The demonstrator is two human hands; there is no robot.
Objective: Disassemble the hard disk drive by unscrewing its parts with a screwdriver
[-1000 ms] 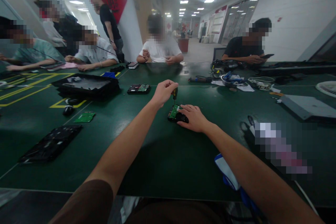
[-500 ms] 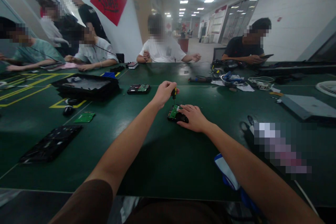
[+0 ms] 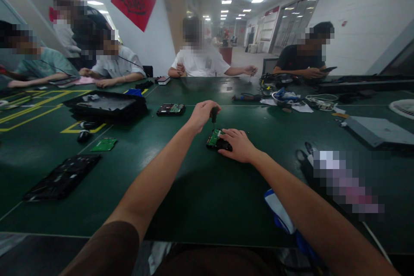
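My left hand [image 3: 204, 114] is closed round the dark handle of a screwdriver [image 3: 214, 116]. The screwdriver stands upright, its thin shaft reaching down to the green circuit board of a hard drive [image 3: 213, 139]. My right hand [image 3: 239, 144] grips that drive from the right, fingers lying across its top and thumb along the near side. The drive lies flat on the dark green table [image 3: 207, 207], board side up. Whether the tip sits in a screw is too small to tell.
Another hard drive [image 3: 170, 109] lies farther left. Nearer are black trays [image 3: 106, 105], a loose green circuit board [image 3: 104, 144] and a black panel [image 3: 63, 177]. Cables [image 3: 284, 95] and a grey metal box [image 3: 381, 131] occupy the right. Several people sit across the table.
The screwdriver's handle has turned, and its yellow part no longer shows. My right hand and the drive stay put. Behind, a standing person has shifted left, and a seated person's hand moved right.
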